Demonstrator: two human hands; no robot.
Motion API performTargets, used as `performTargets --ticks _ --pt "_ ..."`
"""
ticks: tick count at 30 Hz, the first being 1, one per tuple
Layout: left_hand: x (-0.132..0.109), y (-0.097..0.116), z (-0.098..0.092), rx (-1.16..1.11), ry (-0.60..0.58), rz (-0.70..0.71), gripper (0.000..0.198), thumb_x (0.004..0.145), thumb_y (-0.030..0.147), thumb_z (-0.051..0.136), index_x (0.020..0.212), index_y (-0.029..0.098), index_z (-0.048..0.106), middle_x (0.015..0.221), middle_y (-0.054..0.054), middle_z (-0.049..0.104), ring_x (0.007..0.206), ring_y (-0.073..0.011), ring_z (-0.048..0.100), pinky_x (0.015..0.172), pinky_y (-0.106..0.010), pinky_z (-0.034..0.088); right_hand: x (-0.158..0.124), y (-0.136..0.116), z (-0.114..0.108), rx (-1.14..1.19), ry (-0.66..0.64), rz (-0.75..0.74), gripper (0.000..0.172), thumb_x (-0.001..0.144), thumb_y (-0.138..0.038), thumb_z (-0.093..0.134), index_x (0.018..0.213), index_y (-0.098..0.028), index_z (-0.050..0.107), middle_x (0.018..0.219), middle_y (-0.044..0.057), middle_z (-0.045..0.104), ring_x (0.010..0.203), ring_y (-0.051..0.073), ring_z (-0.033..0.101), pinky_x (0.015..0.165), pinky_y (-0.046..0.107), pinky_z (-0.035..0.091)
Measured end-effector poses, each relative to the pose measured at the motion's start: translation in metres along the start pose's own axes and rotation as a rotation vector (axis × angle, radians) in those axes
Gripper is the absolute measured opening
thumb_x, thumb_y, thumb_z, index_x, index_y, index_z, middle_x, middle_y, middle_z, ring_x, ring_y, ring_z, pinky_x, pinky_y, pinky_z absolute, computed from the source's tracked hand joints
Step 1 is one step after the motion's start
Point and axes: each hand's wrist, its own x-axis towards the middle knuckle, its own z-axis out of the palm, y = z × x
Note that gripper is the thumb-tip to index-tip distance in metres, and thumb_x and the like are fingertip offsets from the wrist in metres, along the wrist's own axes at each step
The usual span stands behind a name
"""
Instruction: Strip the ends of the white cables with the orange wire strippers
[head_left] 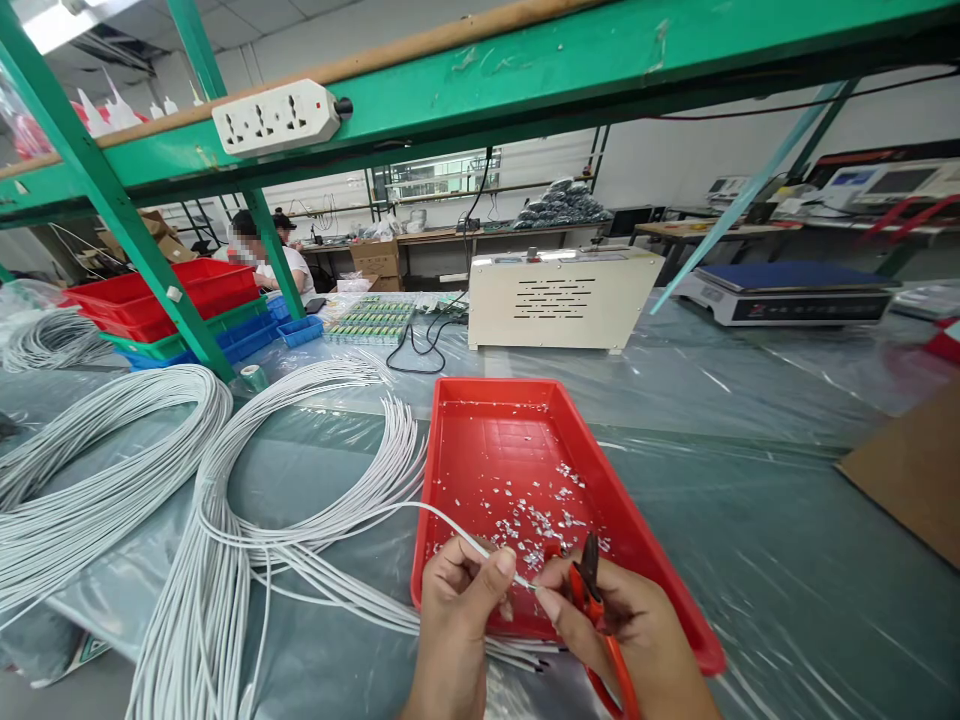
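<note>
A white cable (450, 522) runs from the coiled bundle (217, 480) to my left hand (469, 590), which pinches it near its end between thumb and fingers. My right hand (626, 620) holds red-handled cutters (616, 665), their dark jaws pointing up, while its thumb and forefinger are at the cable's tip. Both hands are over the near part of a red tray (517, 440) with small silvery scraps (529, 525) scattered inside. More cable ends (525, 655) stick out below the hands, past the tray's near edge.
Another cable coil (112, 430) lies at the left. Behind the tray stand a beige metal box (562, 300) and a weighing scale (787, 292). Stacked bins (172, 300) are at back left, a green shelf beam (480, 85) crosses above, and cardboard (911, 470) sits right. Two people sit beyond.
</note>
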Motion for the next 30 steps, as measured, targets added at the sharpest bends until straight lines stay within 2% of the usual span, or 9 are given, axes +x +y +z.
performTargets --ticks 3,7,10,13,16,19,27,30 --pt "-0.001 0.003 -0.001 0.048 -0.019 0.058 0.027 0.067 0.031 0.073 0.056 0.014 0.054 0.054 0.003 0.051 0.051 -0.0081 0.042 0.054 -0.021 0.035 -0.002 0.001 0.002 -0.035 0.068 -0.037 0.008 0.069 -0.022 0.061 0.063 -0.017 0.059 0.052 -0.003 0.051 0.045 0.011 0.045 0.043 0.019 0.038" --pt "-0.003 0.004 -0.005 0.065 -0.049 0.045 0.023 0.069 0.031 0.071 0.060 0.013 0.060 0.055 0.002 0.056 0.053 -0.0094 0.048 0.057 -0.021 0.038 -0.003 0.001 0.001 -0.027 0.095 -0.041 0.009 0.070 -0.024 0.061 0.065 -0.017 0.060 0.053 -0.001 0.053 0.046 0.013 0.047 0.044 0.020 0.039" --pt "-0.005 0.003 -0.008 0.052 -0.063 0.020 0.021 0.067 0.032 0.073 0.069 0.013 0.065 0.057 0.000 0.059 0.052 -0.0097 0.050 0.056 -0.021 0.039 -0.002 0.003 -0.001 0.015 0.069 -0.002 0.006 0.066 -0.021 0.065 0.066 -0.017 0.061 0.055 -0.001 0.055 0.048 0.013 0.047 0.044 0.020 0.039" --pt "-0.004 0.003 -0.009 0.026 -0.064 0.018 0.021 0.066 0.031 0.074 0.066 0.013 0.063 0.057 0.001 0.059 0.052 -0.0092 0.050 0.056 -0.021 0.039 0.000 0.007 0.000 0.101 0.021 0.080 0.009 0.065 -0.021 0.067 0.065 -0.016 0.061 0.051 -0.003 0.050 0.045 0.011 0.043 0.042 0.019 0.036" --pt "-0.003 0.003 -0.009 -0.013 -0.087 0.000 0.024 0.065 0.030 0.075 0.061 0.014 0.057 0.057 0.003 0.057 0.051 -0.0078 0.049 0.055 -0.020 0.037 0.001 0.011 0.004 0.219 -0.090 0.185 0.018 0.064 -0.029 0.069 0.062 -0.016 0.058 0.046 -0.005 0.044 0.039 0.009 0.038 0.039 0.019 0.034" --pt "-0.001 0.003 -0.009 -0.042 -0.107 -0.059 0.027 0.066 0.031 0.074 0.060 0.015 0.053 0.052 0.004 0.055 0.049 -0.0071 0.046 0.054 -0.019 0.035 0.002 0.011 0.009 0.276 -0.172 0.260 0.026 0.065 -0.039 0.069 0.061 -0.015 0.058 0.044 -0.005 0.043 0.037 0.009 0.038 0.038 0.020 0.035" --pt "0.000 0.005 -0.013 0.035 -0.124 -0.076 0.026 0.073 0.031 0.068 0.061 0.014 0.052 0.053 0.003 0.053 0.051 -0.0073 0.042 0.053 -0.020 0.032 0.003 0.003 0.005 0.235 -0.165 0.318 0.037 0.067 -0.053 0.064 0.064 -0.016 0.058 0.044 -0.004 0.045 0.038 0.010 0.041 0.041 0.022 0.037" --pt "0.000 0.005 -0.012 -0.017 -0.113 -0.096 0.026 0.071 0.031 0.070 0.061 0.014 0.052 0.053 0.004 0.053 0.049 -0.0064 0.042 0.053 -0.019 0.032 0.002 0.004 0.006 0.253 -0.161 0.348 0.037 0.065 -0.052 0.067 0.061 -0.017 0.055 0.042 -0.005 0.044 0.037 0.009 0.040 0.042 0.022 0.038"
